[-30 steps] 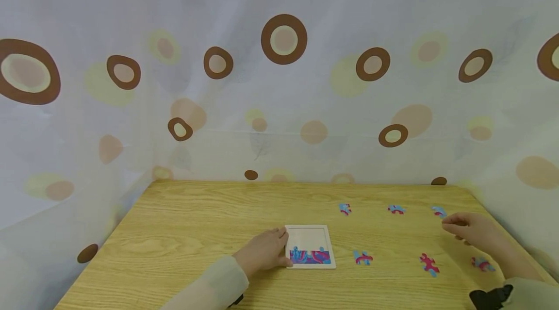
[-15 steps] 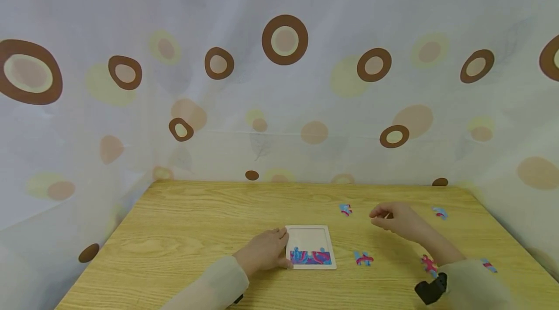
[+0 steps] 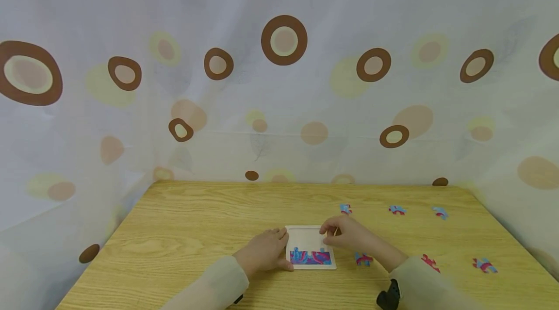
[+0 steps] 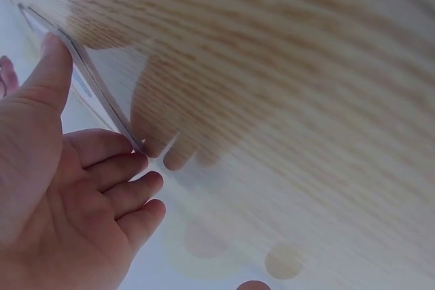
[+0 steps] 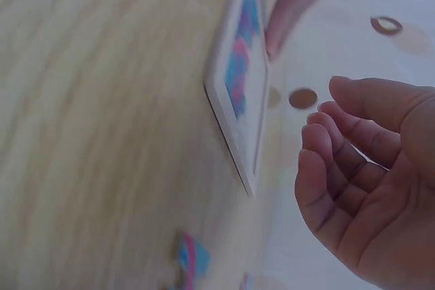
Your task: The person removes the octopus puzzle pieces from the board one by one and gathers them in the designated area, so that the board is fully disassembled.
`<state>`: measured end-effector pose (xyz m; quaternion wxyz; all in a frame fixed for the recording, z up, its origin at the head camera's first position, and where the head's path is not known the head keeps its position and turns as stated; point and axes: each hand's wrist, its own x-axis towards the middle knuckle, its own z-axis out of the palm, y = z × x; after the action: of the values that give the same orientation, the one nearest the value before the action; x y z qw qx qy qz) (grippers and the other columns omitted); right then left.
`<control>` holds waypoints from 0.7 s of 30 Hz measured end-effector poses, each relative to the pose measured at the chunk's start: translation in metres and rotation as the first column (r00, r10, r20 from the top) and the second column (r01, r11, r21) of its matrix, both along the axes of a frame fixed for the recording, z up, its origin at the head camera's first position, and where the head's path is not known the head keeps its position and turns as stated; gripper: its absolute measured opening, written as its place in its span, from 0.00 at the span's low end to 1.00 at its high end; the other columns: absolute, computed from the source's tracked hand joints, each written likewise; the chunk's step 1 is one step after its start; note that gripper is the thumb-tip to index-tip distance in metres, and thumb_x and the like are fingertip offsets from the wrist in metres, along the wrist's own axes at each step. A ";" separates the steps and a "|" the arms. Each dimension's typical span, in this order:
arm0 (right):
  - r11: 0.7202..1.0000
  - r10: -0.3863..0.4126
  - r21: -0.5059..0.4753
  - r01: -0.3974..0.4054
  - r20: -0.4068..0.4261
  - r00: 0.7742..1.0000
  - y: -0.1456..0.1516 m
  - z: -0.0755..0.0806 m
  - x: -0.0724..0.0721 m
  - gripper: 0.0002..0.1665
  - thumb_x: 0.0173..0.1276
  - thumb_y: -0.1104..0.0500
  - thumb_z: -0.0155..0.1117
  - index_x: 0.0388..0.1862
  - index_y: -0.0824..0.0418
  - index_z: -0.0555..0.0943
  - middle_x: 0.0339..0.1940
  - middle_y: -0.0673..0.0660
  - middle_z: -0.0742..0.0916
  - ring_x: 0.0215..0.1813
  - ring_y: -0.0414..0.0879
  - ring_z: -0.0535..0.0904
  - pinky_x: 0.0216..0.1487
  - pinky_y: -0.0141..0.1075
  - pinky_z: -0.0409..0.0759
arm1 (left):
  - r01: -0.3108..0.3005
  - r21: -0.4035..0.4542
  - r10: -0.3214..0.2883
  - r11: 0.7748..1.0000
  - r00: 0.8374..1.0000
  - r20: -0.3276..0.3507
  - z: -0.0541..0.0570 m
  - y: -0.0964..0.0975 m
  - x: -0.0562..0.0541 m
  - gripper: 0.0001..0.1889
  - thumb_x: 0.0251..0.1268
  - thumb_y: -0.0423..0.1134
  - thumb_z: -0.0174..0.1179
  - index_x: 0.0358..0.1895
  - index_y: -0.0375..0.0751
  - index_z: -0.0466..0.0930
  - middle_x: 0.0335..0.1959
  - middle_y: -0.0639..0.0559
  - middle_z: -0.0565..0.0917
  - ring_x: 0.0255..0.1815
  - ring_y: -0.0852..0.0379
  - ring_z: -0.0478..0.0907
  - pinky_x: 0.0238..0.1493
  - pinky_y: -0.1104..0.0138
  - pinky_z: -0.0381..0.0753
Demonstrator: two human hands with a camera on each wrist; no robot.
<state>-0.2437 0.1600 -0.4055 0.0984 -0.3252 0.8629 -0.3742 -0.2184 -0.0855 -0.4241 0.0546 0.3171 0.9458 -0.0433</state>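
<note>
A white square puzzle tray (image 3: 312, 267) lies on the wooden table, with a joined row of blue, pink and purple puzzle pieces (image 3: 311, 257) along its near side. My left hand (image 3: 264, 252) rests at the tray's left edge, thumb at the near corner and straight fingers toward the far one. In the left wrist view, the thumb (image 4: 53, 52) touches the tray's side. Over the tray's far right part is my right hand (image 3: 349, 235). Its fingers (image 5: 316, 161) are loosely bent, thumb apart from them, and nothing shows between them in the right wrist view.
Loose blue-and-red pieces lie right of the tray: one (image 3: 345, 208) behind the right hand, one (image 3: 397, 210) and another (image 3: 440, 212) farther right, several nearer, including one (image 3: 363, 259) partly under the right hand and one (image 3: 485, 265) at far right. A patterned curtain (image 3: 284, 106) surrounds the table.
My right hand has swept left from the far-right pieces to above the tray, uncovering pieces it passed over. The left hand and the tray stay put.
</note>
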 end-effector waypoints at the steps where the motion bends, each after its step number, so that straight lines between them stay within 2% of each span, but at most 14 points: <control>1: 1.000 0.010 -0.001 -0.010 0.007 1.000 -0.005 -0.003 0.000 0.08 0.62 0.65 0.62 0.40 0.68 0.79 0.25 0.48 0.77 0.26 0.40 0.72 0.28 0.32 0.75 | 0.000 -0.002 0.000 1.000 1.000 -0.007 0.000 0.000 0.000 0.44 0.55 0.67 0.51 0.66 0.36 0.64 0.65 0.47 0.66 0.65 0.53 0.62 0.63 0.65 0.61; 9: 0.999 0.045 -0.003 -0.045 0.092 0.995 -0.035 -0.018 0.005 0.09 0.60 0.67 0.64 0.40 0.65 0.79 0.26 0.48 0.78 0.24 0.40 0.72 0.25 0.31 0.73 | 0.005 -0.020 -0.006 1.000 1.000 -0.028 -0.001 0.000 0.000 0.43 0.55 0.67 0.51 0.65 0.36 0.65 0.65 0.47 0.67 0.65 0.53 0.62 0.64 0.65 0.60; 14: 0.998 0.058 0.015 -0.059 0.047 0.997 -0.045 -0.025 0.006 0.09 0.58 0.68 0.64 0.39 0.64 0.79 0.25 0.46 0.77 0.26 0.37 0.72 0.28 0.30 0.74 | 0.009 -0.031 -0.010 0.999 0.999 -0.031 -0.003 0.001 -0.002 0.43 0.55 0.68 0.51 0.65 0.36 0.65 0.65 0.47 0.66 0.65 0.53 0.62 0.64 0.65 0.60; 21: 0.996 0.060 0.068 -0.060 0.001 0.998 -0.054 -0.027 0.008 0.12 0.54 0.70 0.65 0.39 0.66 0.80 0.21 0.45 0.76 0.23 0.34 0.68 0.24 0.29 0.69 | 0.011 -0.040 -0.012 0.999 0.999 -0.039 -0.006 0.001 -0.003 0.43 0.56 0.68 0.49 0.66 0.37 0.64 0.65 0.48 0.66 0.65 0.54 0.62 0.64 0.65 0.60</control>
<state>-0.2357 0.1060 -0.4323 0.1201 -0.3478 0.8649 -0.3414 -0.2209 -0.0845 -0.4302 0.0420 0.3205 0.9438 -0.0686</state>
